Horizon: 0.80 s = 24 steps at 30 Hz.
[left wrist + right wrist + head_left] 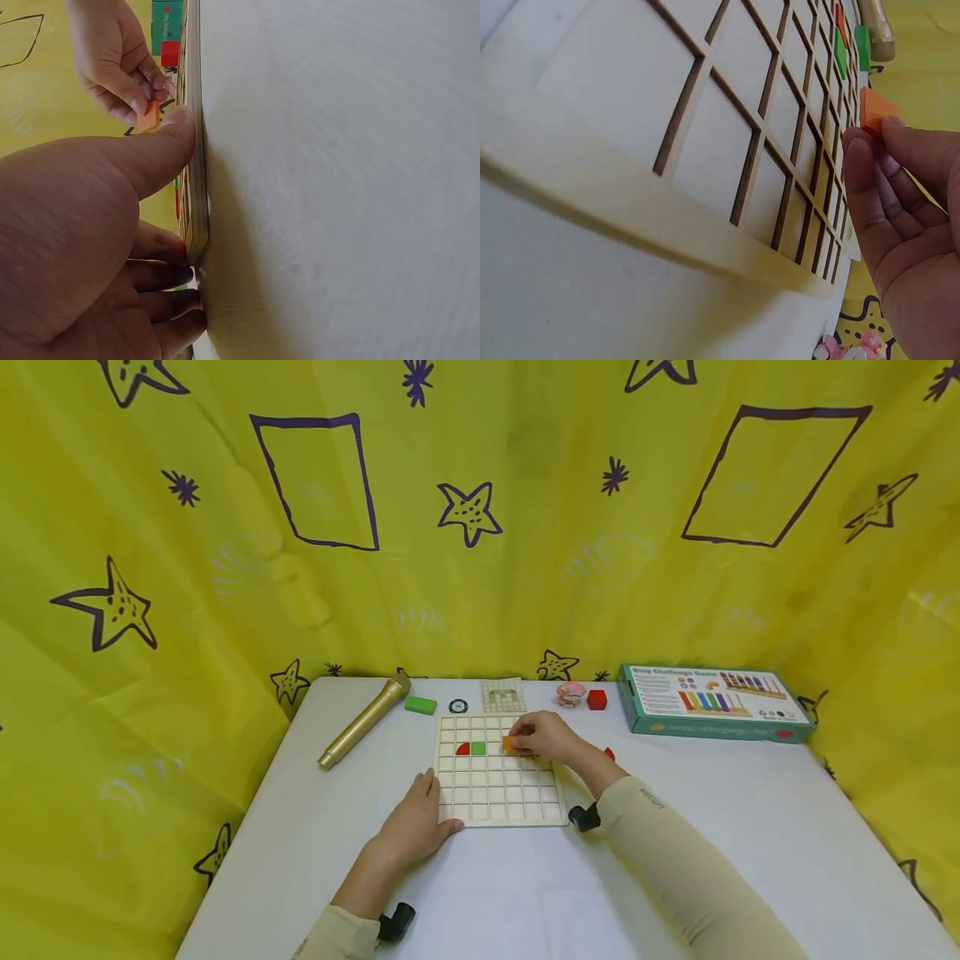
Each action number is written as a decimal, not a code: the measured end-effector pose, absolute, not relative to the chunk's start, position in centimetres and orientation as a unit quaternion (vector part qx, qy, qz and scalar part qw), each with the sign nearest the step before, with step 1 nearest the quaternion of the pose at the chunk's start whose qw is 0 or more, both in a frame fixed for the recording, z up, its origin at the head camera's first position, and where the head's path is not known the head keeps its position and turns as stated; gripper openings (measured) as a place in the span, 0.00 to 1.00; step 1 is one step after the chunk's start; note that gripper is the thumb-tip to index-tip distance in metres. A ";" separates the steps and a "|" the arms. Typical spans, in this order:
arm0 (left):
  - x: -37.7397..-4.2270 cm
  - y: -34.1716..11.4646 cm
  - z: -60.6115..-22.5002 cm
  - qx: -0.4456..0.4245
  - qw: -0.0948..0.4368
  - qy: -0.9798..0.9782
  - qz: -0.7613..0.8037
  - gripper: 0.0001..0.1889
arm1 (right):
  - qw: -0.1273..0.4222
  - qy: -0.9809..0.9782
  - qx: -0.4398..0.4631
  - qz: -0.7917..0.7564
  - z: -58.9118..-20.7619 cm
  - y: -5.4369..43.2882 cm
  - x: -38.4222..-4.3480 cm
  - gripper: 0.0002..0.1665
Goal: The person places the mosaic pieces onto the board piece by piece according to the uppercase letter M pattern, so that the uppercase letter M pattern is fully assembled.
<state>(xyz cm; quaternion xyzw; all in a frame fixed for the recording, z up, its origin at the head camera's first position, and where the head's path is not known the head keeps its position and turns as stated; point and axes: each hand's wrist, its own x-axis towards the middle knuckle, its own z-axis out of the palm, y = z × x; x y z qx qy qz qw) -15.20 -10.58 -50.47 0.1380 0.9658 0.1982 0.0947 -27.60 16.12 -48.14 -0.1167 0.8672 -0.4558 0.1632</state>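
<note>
My right hand [546, 737] pinches an orange square tile [877, 111] between thumb and fingers, over the upper right part of a pale wooden grid board [498, 793]. The tile appears tilted in the right wrist view. My left hand [415, 821] holds the board's near left corner, the thumb on the front edge and the fingers along the left side. A red rounded tile [463, 749] and a green square tile [478, 748] sit side by side in cells of one row. Part of the board's right side is hidden under my right hand.
Behind the board lie a patterned card [504, 695], a round token [458, 706], a green block [421, 705], a pink figure [571, 694] and a red block [597, 700]. A gold microphone [365, 721] lies left, a game box [712, 703] right. A red piece [609, 753] shows beside my right forearm.
</note>
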 end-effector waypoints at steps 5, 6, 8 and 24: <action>-15.3 -10.4 -50.7 0.139 0.095 0.966 0.195 0.48 | 0.173 0.863 -0.112 -0.461 -48.6 15.5 -27.7 0.05; -15.3 -10.4 -50.7 0.139 0.095 0.966 0.195 0.48 | 0.174 0.864 -0.113 -0.459 -48.7 15.4 -27.8 0.05; -15.2 -10.4 -50.7 0.140 0.095 0.966 0.196 0.48 | 0.178 0.864 -0.113 -0.456 -48.9 15.3 -27.8 0.05; -15.1 -10.6 -50.6 0.143 0.088 0.967 0.194 0.48 | 0.186 0.877 -0.121 -0.425 -49.2 13.5 -28.6 0.05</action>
